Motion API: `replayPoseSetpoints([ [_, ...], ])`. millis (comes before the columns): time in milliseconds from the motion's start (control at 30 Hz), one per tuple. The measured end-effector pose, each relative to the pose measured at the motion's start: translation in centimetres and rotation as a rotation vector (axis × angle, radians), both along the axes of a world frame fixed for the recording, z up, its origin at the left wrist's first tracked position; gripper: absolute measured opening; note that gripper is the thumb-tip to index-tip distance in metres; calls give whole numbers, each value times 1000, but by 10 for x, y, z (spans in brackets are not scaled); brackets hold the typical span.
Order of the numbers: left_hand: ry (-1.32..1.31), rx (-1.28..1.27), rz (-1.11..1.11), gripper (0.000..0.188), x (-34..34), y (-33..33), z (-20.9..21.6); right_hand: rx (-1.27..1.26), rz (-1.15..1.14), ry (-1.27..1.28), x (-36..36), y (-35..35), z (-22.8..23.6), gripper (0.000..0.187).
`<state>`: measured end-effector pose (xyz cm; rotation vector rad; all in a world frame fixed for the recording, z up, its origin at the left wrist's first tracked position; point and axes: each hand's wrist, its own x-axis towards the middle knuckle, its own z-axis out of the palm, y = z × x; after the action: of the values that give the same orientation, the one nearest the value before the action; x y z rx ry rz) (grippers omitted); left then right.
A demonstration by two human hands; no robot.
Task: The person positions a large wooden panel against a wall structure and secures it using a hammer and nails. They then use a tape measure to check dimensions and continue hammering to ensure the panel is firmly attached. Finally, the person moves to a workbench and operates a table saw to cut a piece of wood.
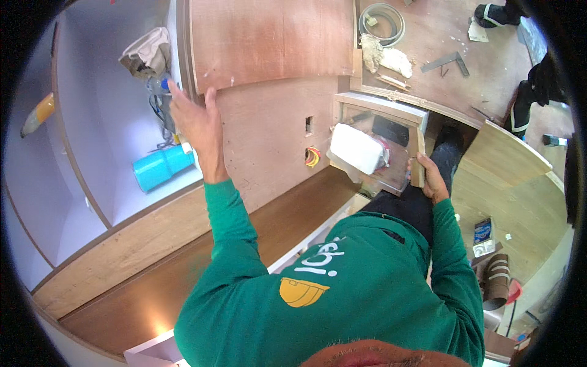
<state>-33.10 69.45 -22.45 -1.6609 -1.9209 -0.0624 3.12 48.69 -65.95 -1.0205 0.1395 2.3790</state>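
My left hand (pixel 199 125) is raised beside the wooden panel, with fingers stretched out and thumb apart. It holds nothing; its fingertips are near the edge of a white-lined shelf (pixel 116 116). At my right side, my right hand (pixel 433 178) is closed around a narrow wooden board (pixel 417 156) at the side of an open wooden box (pixel 351 100). Inside that box are a white plastic container (pixel 354 148) and a dark flat piece (pixel 391 131). Some of the right fingers are hidden behind the board.
A turquoise tumbler (pixel 162 168) and a beige cloth bag (pixel 148 54) lie on the shelf. The wooden panel (pixel 269 110) has a rectangular cutout and a round hole with coloured wires (pixel 312 157). A carpenter's square (pixel 449 63) and coiled edging (pixel 382 24) lie beyond; another person's dark-clad leg (pixel 526 101) stands right.
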Motion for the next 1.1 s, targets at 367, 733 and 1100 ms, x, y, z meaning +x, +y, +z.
replayPoseSetpoints([
  [367,-154,-198,168,65,-20,-11,44,-31,-9,66,3,-14,-13,49],
  [733,-270,-218,-50,46,53,-16,12,-71,-16,45,6,-7,-10,48],
  [1100,-396,-278,48,31,40,-24,-31,-91,-5,28,4,-5,-9,48],
])
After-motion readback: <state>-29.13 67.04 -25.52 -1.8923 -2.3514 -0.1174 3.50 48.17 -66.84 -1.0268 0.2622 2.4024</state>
